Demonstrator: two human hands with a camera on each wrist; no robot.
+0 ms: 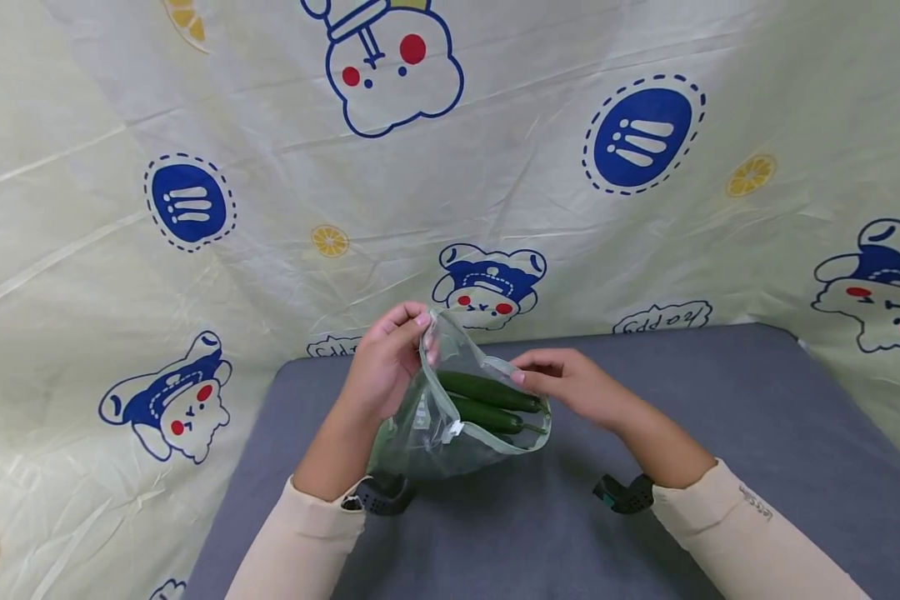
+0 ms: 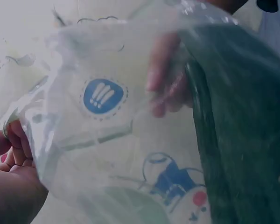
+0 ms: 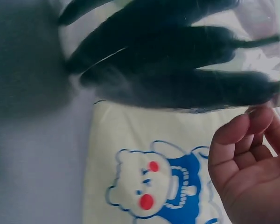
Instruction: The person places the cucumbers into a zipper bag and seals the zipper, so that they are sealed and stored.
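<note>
A clear plastic bag with a pale green rim is held up over the table, its mouth spread. My left hand pinches the upper left of the rim between thumb and fingers. On the other side my right hand grips the rim, thumb on top and fingers curled under. Several dark green cucumbers lie inside, stem ends toward the bag's mouth and my right hand. The right wrist view shows the cucumbers side by side through the plastic. A white tag hangs at the near rim.
Below the bag is a grey table. A cream cloth printed with cartoon bears, blue badges and orange slices hangs behind it. Black devices are strapped to both wrists by the sleeves.
</note>
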